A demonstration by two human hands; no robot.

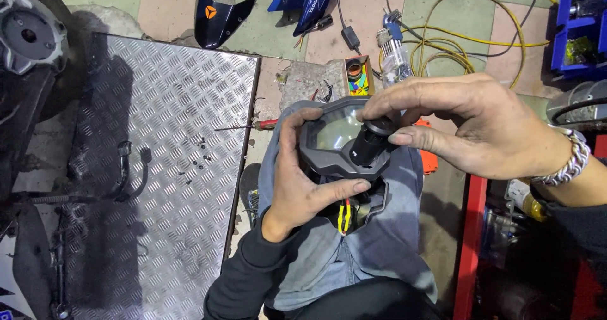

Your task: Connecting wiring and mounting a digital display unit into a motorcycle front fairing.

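1. The dash panel (pixel 338 136) is held over the lap, above the knee, gripped around its left edge by the left hand (pixel 303 181), fingers wrapped under the housing.
2. A small black cylinder (pixel 370 144) is pinched by the right hand (pixel 480 130) against the panel's clear face; a slip there could scratch the lens.
3. The yellow wires (pixel 343 217) hang below, and could be strained if the panel is twisted.
4. If the grip is loosened, the panel could be dropped onto the tiled floor (pixel 442 35) beside the metal plate (pixel 164 168).
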